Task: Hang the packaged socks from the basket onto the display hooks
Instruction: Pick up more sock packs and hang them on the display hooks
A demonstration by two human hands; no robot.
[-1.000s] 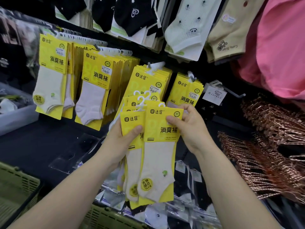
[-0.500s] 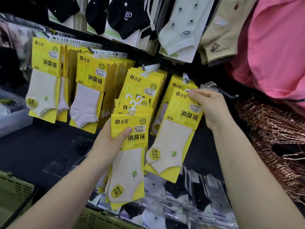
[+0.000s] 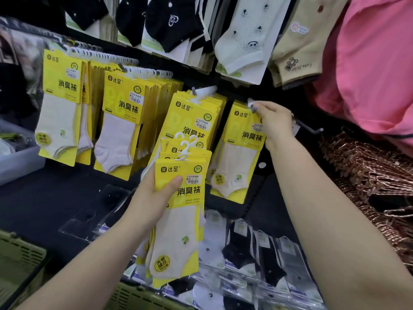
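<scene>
hanging pack (image 3: 241,153) seemingly pinched by right hand (image 3: 276,124); left hand (image 3: 156,193) grips stack (image 3: 178,220).

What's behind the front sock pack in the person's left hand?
More yellow packs are stacked behind the front pack held by the left hand; their white hangers poke up. The count is hidden.

sock pack (image 3: 237,153): yellow card, upright, seemingly on hook (image 3: 252,108) | spare packs (image 3: 178,198): fanned, upright
</scene>
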